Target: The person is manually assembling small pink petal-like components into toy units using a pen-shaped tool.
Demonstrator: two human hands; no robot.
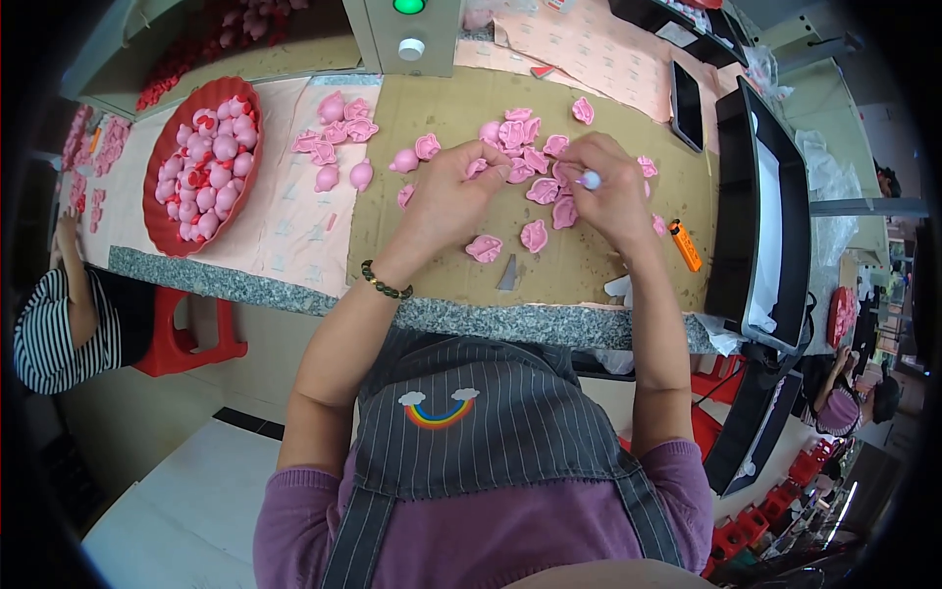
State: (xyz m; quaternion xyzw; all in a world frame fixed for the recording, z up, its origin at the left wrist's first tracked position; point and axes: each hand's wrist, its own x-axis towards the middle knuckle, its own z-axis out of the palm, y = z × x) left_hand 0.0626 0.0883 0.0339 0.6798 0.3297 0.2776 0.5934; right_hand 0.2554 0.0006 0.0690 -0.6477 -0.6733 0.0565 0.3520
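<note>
My left hand [446,201] is closed in a pinch on a small pink molded piece [477,167] over the brown cardboard mat. To its right, my right hand [610,196] is curled around a small thing with a pale lilac, rounded end [590,180]; the rest of it is hidden by the fingers. Between and beyond the hands lies a loose pile of hollow pink shell pieces [512,134]. Two more shell pieces, one of them a pink shell [534,236], rest nearer me. A round pink piece [403,160] sits left of the pile.
At left, a red scalloped tray [250,162] holds pink balls with red parts. Pink pieces [334,133] lie beside the cardboard mat [442,285]. At right are an orange cutter [685,245], a phone [687,106] and a black bin [731,196]. A co-worker's arm [80,285] shows far left.
</note>
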